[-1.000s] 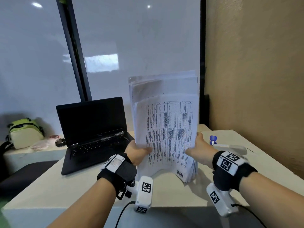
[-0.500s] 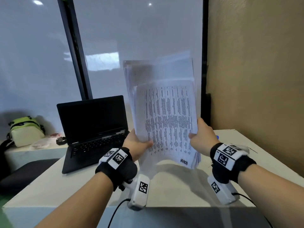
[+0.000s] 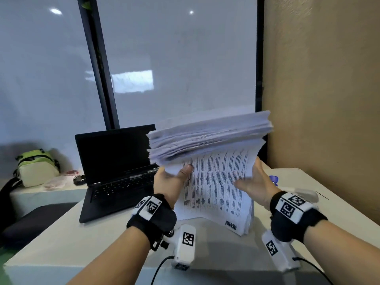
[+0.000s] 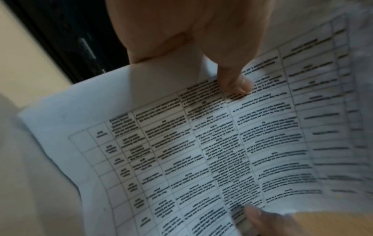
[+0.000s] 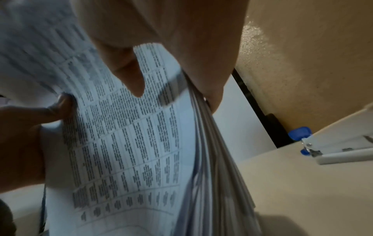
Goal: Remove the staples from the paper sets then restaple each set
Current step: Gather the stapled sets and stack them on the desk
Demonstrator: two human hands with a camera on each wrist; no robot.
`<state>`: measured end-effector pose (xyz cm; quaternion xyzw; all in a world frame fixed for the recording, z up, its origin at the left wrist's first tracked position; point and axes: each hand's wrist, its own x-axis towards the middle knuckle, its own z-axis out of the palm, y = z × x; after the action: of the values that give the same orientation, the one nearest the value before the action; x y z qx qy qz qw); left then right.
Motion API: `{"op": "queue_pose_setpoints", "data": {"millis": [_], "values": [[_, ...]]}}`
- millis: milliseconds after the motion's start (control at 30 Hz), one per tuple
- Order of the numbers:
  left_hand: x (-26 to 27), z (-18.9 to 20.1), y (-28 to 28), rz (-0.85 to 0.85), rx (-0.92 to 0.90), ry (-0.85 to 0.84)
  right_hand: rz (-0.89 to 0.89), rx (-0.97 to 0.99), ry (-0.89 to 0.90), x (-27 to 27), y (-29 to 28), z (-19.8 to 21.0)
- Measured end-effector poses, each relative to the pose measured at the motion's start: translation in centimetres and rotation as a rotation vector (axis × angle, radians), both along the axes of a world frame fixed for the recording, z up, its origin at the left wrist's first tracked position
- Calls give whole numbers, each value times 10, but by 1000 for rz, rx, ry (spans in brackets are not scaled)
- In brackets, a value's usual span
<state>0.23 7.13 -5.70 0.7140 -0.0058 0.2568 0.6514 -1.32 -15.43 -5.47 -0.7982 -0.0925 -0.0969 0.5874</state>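
A thick stack of printed paper sets (image 3: 216, 188) stands on end between both hands, its lower edge at the tabletop (image 3: 107, 233). Its upper half bends over toward me, so the fanned sheet edges show. My left hand (image 3: 178, 171) grips the left edge with the thumb on the front sheet (image 4: 201, 151). My right hand (image 3: 249, 175) grips the right edge the same way, fingers behind the sheets (image 5: 131, 143). A white stapler (image 3: 304, 193) with a blue end (image 5: 298, 133) lies on the table to the right of my right hand. No staple can be made out.
An open black laptop (image 3: 115, 161) sits at the table's left back. A green and cream bag (image 3: 37, 167) rests on a lower ledge at far left. A tan wall (image 3: 329, 99) runs close along the right, and a glass panel stands behind.
The stack was lifted upright off the table, then came back down. Its top half has flopped forward toward me. Both hands kept their grip.
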Motion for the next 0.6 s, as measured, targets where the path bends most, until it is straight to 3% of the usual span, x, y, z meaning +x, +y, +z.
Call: {"op": "queue_pose_setpoints", "data": {"millis": [100,200,267,533,600], "values": [[2,-1,-7,11,-1,-3,-73,-115,81,1,-4,-4],[7,10,-11,50,128,32,-219,-221,40,11,-12,2],[13,22,-13,42,230,65,-204,-217,84,23,-13,12],[72,30,-13,-71,260,449,-220,-435,197,77,-16,22],[84,26,-14,-85,350,518,-206,-544,231,87,-15,19]]}}
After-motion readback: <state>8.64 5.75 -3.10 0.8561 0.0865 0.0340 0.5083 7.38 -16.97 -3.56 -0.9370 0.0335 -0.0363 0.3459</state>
